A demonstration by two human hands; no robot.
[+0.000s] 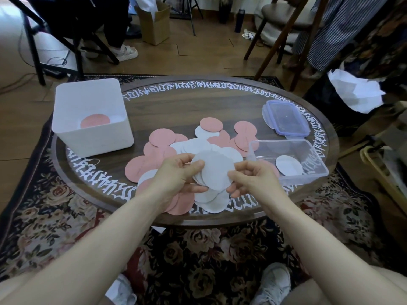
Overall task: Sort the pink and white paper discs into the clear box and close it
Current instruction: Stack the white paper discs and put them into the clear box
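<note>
**Both hands grip a small stack of white discs above the pile**

Over the 6 o'clock part of the round dark wooden table with white lettering round its rim (176, 102), the left hand (176, 172) and the right hand (251, 177) meet on one fanned stack of white round paper discs (214, 170). The left thumb lies across the stack's upper left edge with the fingers curled beneath; the right thumb and fingers pinch its lower right edge. The stack is lifted clear of the table.

Below and around the hands lies the loose heap of pink and white paper discs (176, 146), spread from the table's centre toward 6 o'clock, with pink ones mostly at its 9 o'clock and 12 o'clock fringes and several white ones at the near edge.

The clear rectangular plastic box (288, 159) stands open at 3 o'clock, just beside the right hand, with one white disc (289, 165) lying flat on its bottom. Its clear lid with purple-blue clips (285, 117) lies apart at 2 o'clock, flat on the table.

At 10 o'clock stands a white square plastic bin (92, 119), overhanging the table's edge; a pink disc (95, 121) and part of a white one show inside it.

A dark floral rug (66, 205) lies under the table.
</note>
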